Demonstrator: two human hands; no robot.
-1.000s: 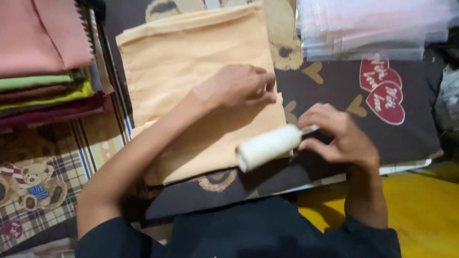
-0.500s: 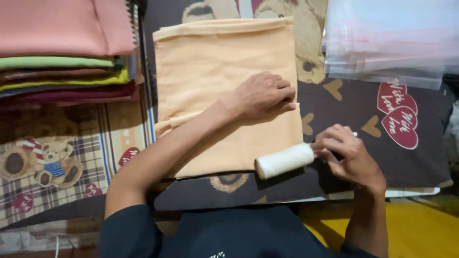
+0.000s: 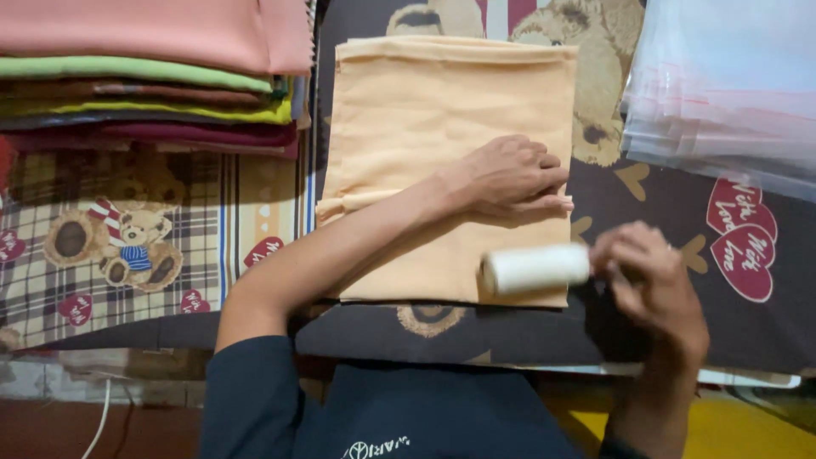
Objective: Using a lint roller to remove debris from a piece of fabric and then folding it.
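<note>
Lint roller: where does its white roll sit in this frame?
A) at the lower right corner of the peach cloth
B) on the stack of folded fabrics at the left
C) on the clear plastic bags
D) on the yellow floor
A: the white roll of the lint roller lies over the lower right corner of the folded peach cloth, its handle in the right hand, while the left hand presses flat on the cloth.

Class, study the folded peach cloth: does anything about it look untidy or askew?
Mostly neat. On the peach cloth, a fold of an inner layer pokes out at the left edge beside the left hand's forearm. The right hand holds a white roller at its lower edge.
</note>
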